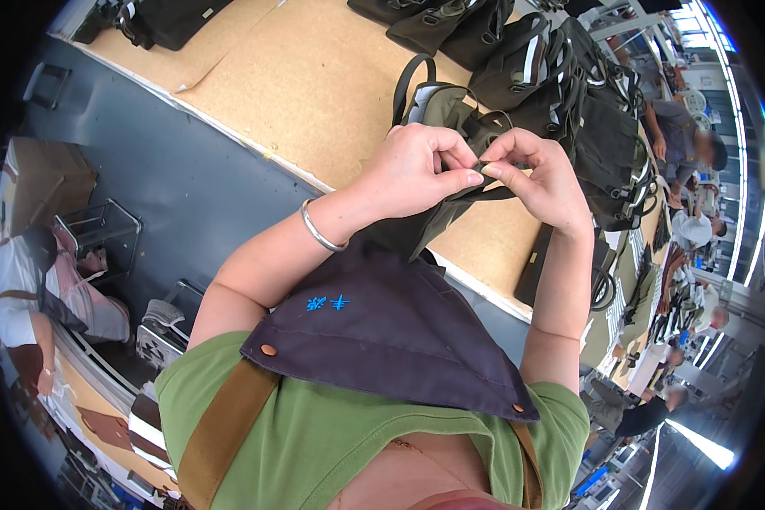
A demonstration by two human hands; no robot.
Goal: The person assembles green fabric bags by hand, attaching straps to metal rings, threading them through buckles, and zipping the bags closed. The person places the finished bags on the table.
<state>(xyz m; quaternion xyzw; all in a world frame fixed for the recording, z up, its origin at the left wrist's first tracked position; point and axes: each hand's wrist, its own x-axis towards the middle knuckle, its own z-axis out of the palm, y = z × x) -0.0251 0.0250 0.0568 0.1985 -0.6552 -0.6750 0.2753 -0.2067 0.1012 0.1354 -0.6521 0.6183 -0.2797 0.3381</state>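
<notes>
A dark olive bag with a black loop handle and a pale grey inside rests at the table's near edge, partly hidden by my hands. Thumb and fingers of my left hand are closed in a pinch on a narrow dark part of it. My right hand pinches the same part from the other side, and the fingertips of both hands nearly meet. Whether that part is a strap or a fabric edge, I cannot tell. Dark fabric hangs below my hands, in front of my dark apron.
Many similar dark bags crowd the tan-topped table at the back and right. More dark bags lie at the far left. On the floor at left stand a cardboard box and a metal-framed cart. Other people work at both sides.
</notes>
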